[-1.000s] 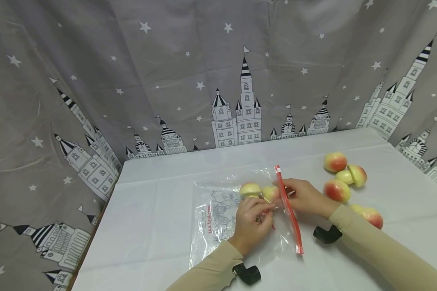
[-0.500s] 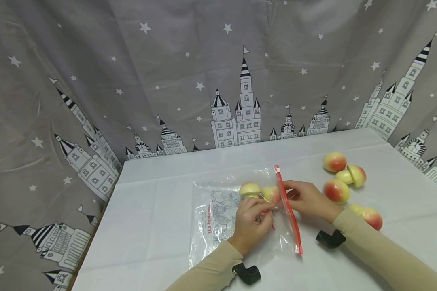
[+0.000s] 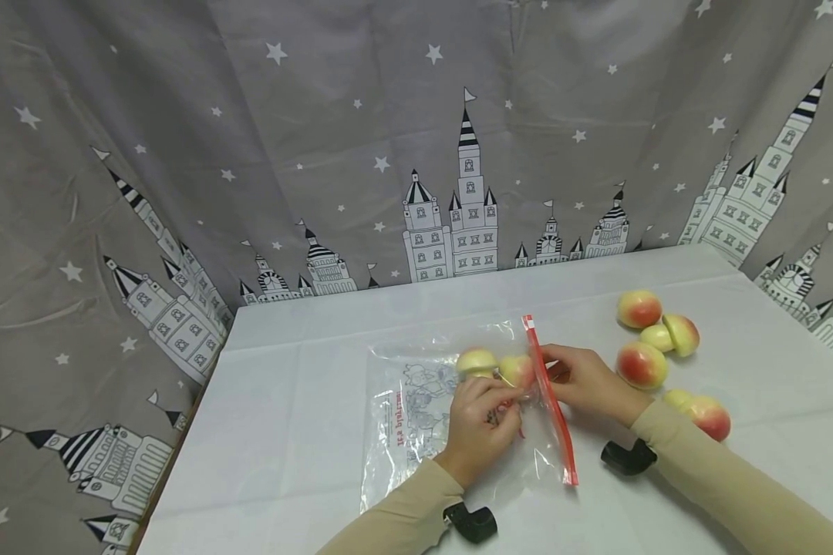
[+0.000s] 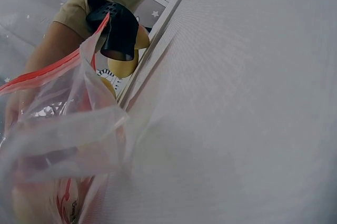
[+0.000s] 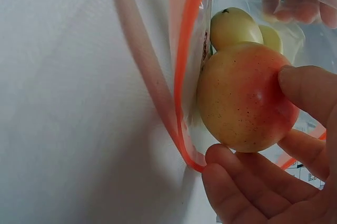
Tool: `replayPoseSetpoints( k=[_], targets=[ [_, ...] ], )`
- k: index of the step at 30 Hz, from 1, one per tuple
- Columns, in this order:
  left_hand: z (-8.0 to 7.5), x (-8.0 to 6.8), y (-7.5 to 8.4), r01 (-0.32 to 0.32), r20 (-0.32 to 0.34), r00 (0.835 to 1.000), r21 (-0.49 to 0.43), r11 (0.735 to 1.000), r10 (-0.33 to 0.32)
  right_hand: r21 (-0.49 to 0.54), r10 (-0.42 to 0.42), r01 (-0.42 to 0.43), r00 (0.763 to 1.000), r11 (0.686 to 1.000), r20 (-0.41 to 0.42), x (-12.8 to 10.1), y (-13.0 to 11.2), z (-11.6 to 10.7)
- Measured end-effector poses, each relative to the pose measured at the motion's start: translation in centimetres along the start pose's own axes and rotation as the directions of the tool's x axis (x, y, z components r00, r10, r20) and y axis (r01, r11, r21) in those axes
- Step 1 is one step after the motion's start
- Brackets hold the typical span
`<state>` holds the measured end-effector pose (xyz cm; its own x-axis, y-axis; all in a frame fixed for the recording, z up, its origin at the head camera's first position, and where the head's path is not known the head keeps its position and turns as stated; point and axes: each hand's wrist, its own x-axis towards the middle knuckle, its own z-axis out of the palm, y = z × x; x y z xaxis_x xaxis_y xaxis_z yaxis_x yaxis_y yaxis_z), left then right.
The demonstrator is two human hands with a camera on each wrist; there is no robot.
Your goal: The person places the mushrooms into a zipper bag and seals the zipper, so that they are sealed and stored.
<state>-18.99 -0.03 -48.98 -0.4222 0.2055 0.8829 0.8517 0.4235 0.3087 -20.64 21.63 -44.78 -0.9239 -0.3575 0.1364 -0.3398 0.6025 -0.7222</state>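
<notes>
A clear zip bag [image 3: 382, 432] with a red zip edge [image 3: 558, 420] lies on the table, blue and red print showing through. My left hand [image 3: 480, 422] is over the bag and pinches its film between thumb and fingers. Inside are yellow-and-red toy mushrooms, one [image 3: 477, 361] beyond the left hand and another [image 3: 517, 371] near the opening. At the red edge, my right hand [image 3: 586, 383] curls thumb and fingers around a toy mushroom [image 5: 247, 97], as the right wrist view shows. In the left wrist view, the bag [image 4: 100, 145] hangs partly in front of the right hand.
Several more toy mushrooms lie on the white table [image 3: 284, 432] at the right, including one [image 3: 642, 364] beside the right forearm. A black wrist camera [image 3: 628, 457] sits at the right cuff. Behind the table hangs a grey curtain [image 3: 305, 116] with castles and stars.
My right hand has shifted slightly to the right at the bag's opening, its fingertips no longer reaching as far past the red edge. The left hand and bag are almost still.
</notes>
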Motion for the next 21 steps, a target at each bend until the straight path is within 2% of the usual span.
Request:
replayPoseSetpoints(
  k=[14,21],
  targets=[
    [-0.1,0.1,0.0,-0.012,-0.011,1.0,-0.022,1.0,0.012,0.024,-0.005,0.006,1.0,1.0,-0.03,0.8,-0.4,1.2],
    [0.0,0.1,-0.1,-0.028,-0.029,0.999,-0.022,0.999,0.028,0.003,-0.058,0.058,0.997,0.998,-0.041,1.6,-0.3,1.7]
  ],
)
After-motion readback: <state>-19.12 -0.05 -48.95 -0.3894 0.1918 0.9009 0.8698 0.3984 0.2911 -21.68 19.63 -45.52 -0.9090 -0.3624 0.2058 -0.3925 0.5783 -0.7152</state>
